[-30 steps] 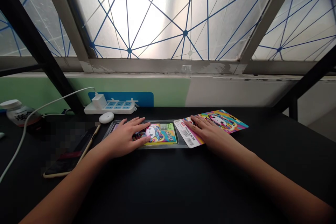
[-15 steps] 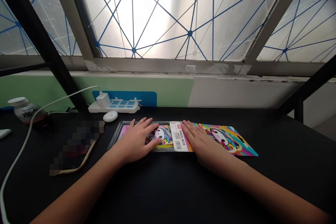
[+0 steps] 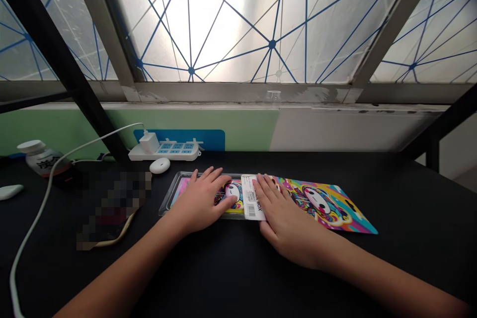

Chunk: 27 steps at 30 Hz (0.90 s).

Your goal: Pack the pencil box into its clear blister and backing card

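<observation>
A colourful pencil box (image 3: 233,192) with a white cartoon face lies in a clear plastic tray (image 3: 166,203) on the black desk. My left hand (image 3: 203,199) rests on its left part, fingers spread and thumb stretched along the print. To the right, a bright printed card (image 3: 345,208) with a similar character overlaps the tray's right end. Its white end strip (image 3: 252,203) carries a barcode and lettering partly covered by my fingers. Across the card's left portion lies my right hand (image 3: 288,221), flat, with its fingers stretched out.
A white power strip (image 3: 164,151) with a plugged-in charger stands along the wall, beside a white oval case (image 3: 160,165). A white cable (image 3: 40,208) loops down the left side. Farther left are a white-capped jar (image 3: 42,159) and a blurred-out item (image 3: 115,208) with a tan edge.
The right hand has shifted slightly left and nearer to me, covering more of the lettering. The card's right end has swung toward me. The left hand keeps its place on the pencil box.
</observation>
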Tool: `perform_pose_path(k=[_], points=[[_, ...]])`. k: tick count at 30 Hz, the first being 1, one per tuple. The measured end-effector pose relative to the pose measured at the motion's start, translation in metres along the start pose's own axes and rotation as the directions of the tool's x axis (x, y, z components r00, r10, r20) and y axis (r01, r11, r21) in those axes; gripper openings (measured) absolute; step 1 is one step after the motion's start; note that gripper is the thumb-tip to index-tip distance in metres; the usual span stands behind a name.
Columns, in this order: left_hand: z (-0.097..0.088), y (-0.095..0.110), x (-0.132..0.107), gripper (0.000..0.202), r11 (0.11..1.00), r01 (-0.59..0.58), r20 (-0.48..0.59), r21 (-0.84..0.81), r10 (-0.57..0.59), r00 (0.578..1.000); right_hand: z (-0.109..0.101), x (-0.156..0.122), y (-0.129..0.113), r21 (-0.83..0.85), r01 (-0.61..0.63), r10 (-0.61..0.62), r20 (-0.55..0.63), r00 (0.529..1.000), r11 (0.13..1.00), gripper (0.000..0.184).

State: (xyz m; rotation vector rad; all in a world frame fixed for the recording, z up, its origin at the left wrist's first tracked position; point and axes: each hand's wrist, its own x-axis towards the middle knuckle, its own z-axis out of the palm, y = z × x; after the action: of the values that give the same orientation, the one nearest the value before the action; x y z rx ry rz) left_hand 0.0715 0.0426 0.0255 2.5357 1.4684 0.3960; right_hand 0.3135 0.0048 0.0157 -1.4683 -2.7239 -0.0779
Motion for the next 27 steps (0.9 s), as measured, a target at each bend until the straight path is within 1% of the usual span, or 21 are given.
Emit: perform_pose_path(k=[2, 4, 6, 7, 11, 13, 16, 19, 20, 22, 25, 27], points=[[0.002, 0.005, -0.001, 0.056, 1.000, 0.003, -0.002, -0.024, -0.003, 1.000, -0.013, 0.004, -0.012, 0.057, -0.015, 0.010, 0.095, 0.995, 0.998, 0.080], [0.003, 0.011, -0.001, 0.058, 0.996, 0.013, -0.019, -0.084, -0.015, 1.000, -0.021, 0.012, -0.024, 0.112, -0.022, 0.007, 0.139, 0.990, 0.993, 0.084], [0.004, 0.016, -0.002, 0.059, 0.984, 0.025, -0.037, -0.177, -0.032, 0.999, -0.022, 0.021, -0.037, 0.138, -0.025, 0.010, 0.110, 0.994, 0.990, 0.091], [0.003, 0.019, -0.002, 0.059, 0.973, 0.031, -0.042, -0.228, -0.041, 0.998, -0.020, 0.026, -0.044, 0.136, -0.023, 0.012, 0.079, 0.997, 0.990, 0.090], [-0.002, 0.023, 0.000, 0.056, 0.918, 0.045, -0.057, -0.394, -0.073, 0.996, -0.006, 0.046, -0.069, 0.052, 0.018, -0.016, -0.037, 0.999, 0.998, 0.072], [-0.006, 0.022, 0.000, 0.053, 0.889, 0.039, -0.072, -0.457, -0.081, 0.994, 0.001, 0.053, -0.075, -0.025, 0.042, -0.044, -0.074, 0.996, 0.999, 0.063], [-0.014, 0.018, -0.002, 0.050, 0.846, 0.014, -0.102, -0.533, -0.080, 0.992, 0.007, 0.055, -0.073, -0.099, 0.060, -0.069, -0.087, 0.994, 0.993, 0.060], [-0.023, 0.006, -0.004, 0.047, 0.839, -0.027, -0.189, -0.544, -0.091, 0.978, 0.007, 0.051, -0.063, -0.118, 0.045, -0.055, -0.083, 0.995, 0.992, 0.064], [-0.025, 0.001, -0.005, 0.047, 0.843, -0.026, -0.227, -0.537, -0.114, 0.967, 0.006, 0.050, -0.060, -0.122, 0.037, -0.047, -0.081, 0.996, 0.992, 0.065], [-0.026, -0.010, -0.005, 0.046, 0.837, 0.014, -0.282, -0.547, -0.200, 0.938, 0.003, 0.048, -0.055, -0.124, 0.025, -0.033, -0.070, 0.997, 0.992, 0.070], [-0.021, -0.024, -0.002, 0.052, 0.759, 0.070, -0.305, -0.647, -0.342, 0.889, -0.002, 0.046, -0.051, -0.079, 0.036, -0.040, -0.047, 0.998, 0.996, 0.088], [-0.015, -0.029, 0.001, 0.057, 0.707, 0.048, -0.316, -0.706, -0.374, 0.872, -0.005, 0.045, -0.050, -0.025, 0.046, -0.047, -0.038, 0.998, 0.999, 0.096]])
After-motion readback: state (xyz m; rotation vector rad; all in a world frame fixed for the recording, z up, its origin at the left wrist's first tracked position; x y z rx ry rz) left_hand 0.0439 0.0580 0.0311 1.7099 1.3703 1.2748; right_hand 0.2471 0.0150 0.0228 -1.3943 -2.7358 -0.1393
